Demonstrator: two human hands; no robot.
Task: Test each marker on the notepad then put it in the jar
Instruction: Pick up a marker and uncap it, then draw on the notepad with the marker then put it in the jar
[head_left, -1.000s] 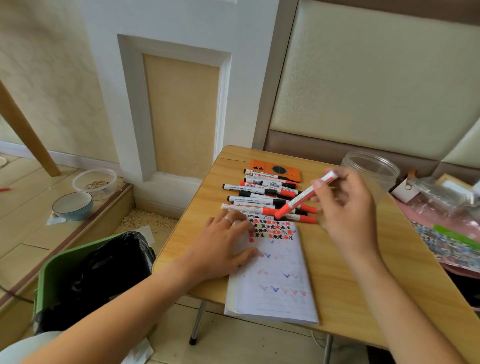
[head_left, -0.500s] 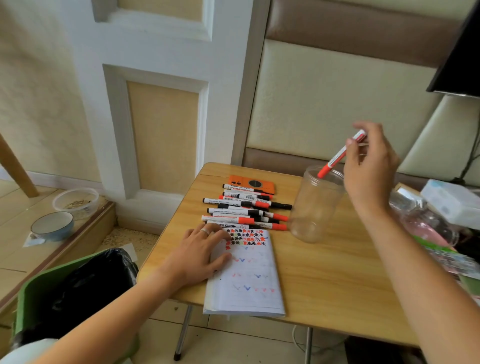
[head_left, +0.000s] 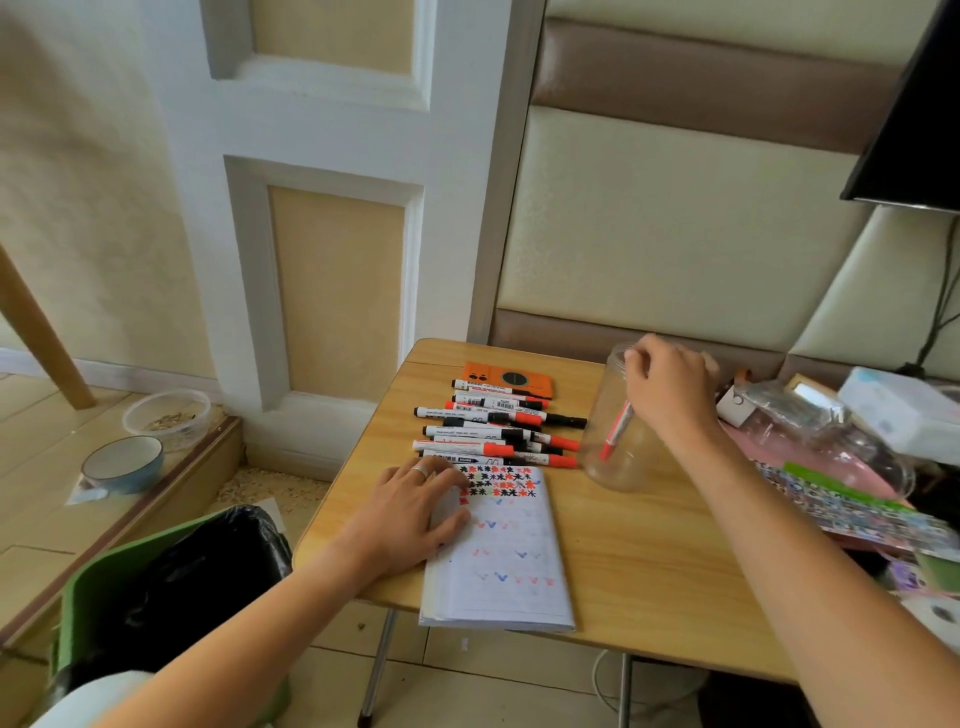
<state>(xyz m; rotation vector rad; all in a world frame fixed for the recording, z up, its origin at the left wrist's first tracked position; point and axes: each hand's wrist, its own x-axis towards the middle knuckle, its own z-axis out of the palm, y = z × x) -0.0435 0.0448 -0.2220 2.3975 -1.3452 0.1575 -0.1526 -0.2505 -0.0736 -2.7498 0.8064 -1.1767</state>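
A clear plastic jar (head_left: 605, 470) stands on the wooden table (head_left: 649, 561), right of a row of several red- and black-capped markers (head_left: 493, 432). My right hand (head_left: 672, 395) hovers over the jar's mouth, fingers curled on the top end of a red-capped marker (head_left: 617, 431). That marker hangs inside the jar, cap down, its tip above the bottom. My left hand (head_left: 410, 514) lies flat on the left side of the open notepad (head_left: 509, 566), which carries red, black and blue test marks.
An orange case (head_left: 506, 379) lies behind the markers. Bags, boxes and printed sheets (head_left: 841, 457) crowd the table's right side. A green bin with a black liner (head_left: 171, 597) stands left of the table. Two bowls (head_left: 124, 462) sit on the floor step.
My right hand has carried the red-capped marker from above the notepad up over the jar and lowered it inside. My left hand stayed on the notepad.
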